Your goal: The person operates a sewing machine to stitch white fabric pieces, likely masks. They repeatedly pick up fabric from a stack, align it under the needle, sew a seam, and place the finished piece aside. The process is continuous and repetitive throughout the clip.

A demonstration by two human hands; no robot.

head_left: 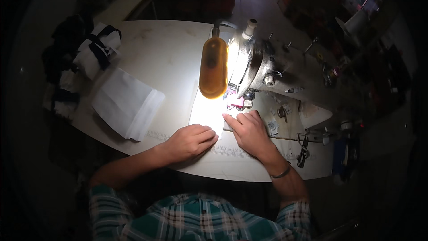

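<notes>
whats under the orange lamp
Below the orange lamp, a glaringly lit white cloth shows on the table, with the left hand at its near edge. Whatever lies directly behind the lamp is covered, so the cloth's far end cannot be made out.

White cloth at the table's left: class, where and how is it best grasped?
Probably by the raised-looking band along the white cloth's right edge, with the left hand coming from the right: the cloth lies spread out, that edge nearest.

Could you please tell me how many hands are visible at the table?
2: the left hand is at the near end of the white cloth; the right hand is at its right edge, by the sewing machine. No other hand shows.
</notes>
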